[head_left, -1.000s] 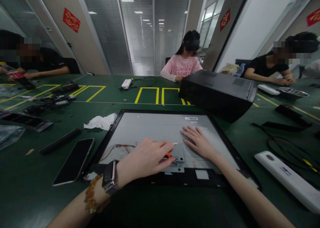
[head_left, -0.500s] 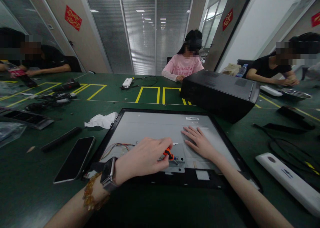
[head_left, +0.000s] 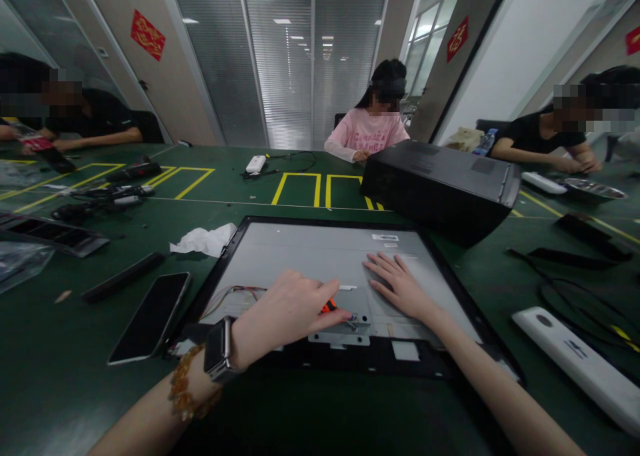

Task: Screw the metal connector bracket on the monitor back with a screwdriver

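Note:
A flat-screen panel point(head_left: 310, 249) with a grey metal back and black frame lies in front of me. My left hand point(head_left: 293, 309), wearing a watch and an amber bead bracelet, is closed around a screwdriver point(head_left: 329, 305) with an orange and black handle, mostly hidden by the fingers. Its shaft side points at a small metal bracket point(head_left: 345, 339) near the panel's front edge; the exact tip contact is unclear. Fingers spread, my right hand point(head_left: 400, 286) rests flat on the panel's right part. Thin coloured wires point(head_left: 235, 293) run from the panel's left side toward the bracket.
Beyond the panel stands a large black case point(head_left: 435, 183). Left of it lie a phone point(head_left: 153, 319), a black bar point(head_left: 124, 277) and crumpled tissue point(head_left: 204, 240). A long white device point(head_left: 575, 363) and black cables point(head_left: 565, 289) are at right. Several people sit around the table.
My left fingers have shifted on the screwdriver, with the thumb now stretched further right and less of the orange handle showing. My right hand stays in place.

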A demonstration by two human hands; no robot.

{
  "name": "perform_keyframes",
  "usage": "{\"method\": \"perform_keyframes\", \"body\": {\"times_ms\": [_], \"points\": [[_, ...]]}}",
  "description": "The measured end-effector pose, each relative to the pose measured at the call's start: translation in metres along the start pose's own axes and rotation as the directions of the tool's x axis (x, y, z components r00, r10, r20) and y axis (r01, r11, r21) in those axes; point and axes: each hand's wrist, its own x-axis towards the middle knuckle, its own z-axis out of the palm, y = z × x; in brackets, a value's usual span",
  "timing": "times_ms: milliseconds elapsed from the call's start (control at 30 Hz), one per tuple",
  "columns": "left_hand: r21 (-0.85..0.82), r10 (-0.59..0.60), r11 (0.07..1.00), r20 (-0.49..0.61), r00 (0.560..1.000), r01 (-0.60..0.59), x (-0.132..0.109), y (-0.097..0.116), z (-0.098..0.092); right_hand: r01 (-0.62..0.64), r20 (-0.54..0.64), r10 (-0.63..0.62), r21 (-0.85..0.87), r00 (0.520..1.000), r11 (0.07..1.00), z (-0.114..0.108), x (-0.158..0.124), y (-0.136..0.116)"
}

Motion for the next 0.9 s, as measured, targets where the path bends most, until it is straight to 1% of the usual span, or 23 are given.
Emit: {"method": "perform_keyframes", "body": {"times_ms": [67,133,233,367,600,700,900], "points": [[-0.059,0.04,0.997,-0.018,0.999,-0.041,-0.001,0.003,-0.006,0.002,-0.004,-0.002,0.003,1.0,1.0,0.0,0.0,0.0],[-0.133,0.074,0.988,-0.011,0.997,-0.074,-0.003,0.005,-0.011,0.002,-0.004,-0.002,0.005,1.0,1.0,0.0,0.0,0.0],[-0.186,0.078,0.98,0.006,0.997,-0.076,-0.005,0.007,-0.016,0.006,-0.007,-0.006,0.01,1.0,1.0,0.002,-0.001,0.002],[-0.197,0.063,0.979,0.02,0.998,-0.058,-0.006,0.006,-0.014,0.007,-0.014,-0.006,0.012,1.0,1.0,0.003,-0.001,0.003],[-0.193,0.106,0.976,0.0,0.994,-0.104,-0.005,0.003,-0.01,0.003,0.008,-0.003,-0.004,1.0,1.0,0.001,0.0,0.001],[-0.172,0.131,0.977,0.011,0.991,-0.127,-0.004,0.0,-0.008,0.004,0.008,-0.004,-0.01,1.0,1.0,0.001,0.0,0.001],[-0.163,0.096,0.983,0.045,0.994,-0.087,-0.005,0.001,-0.013,0.008,-0.007,-0.008,0.005,1.0,1.0,0.001,0.0,0.001]]}}
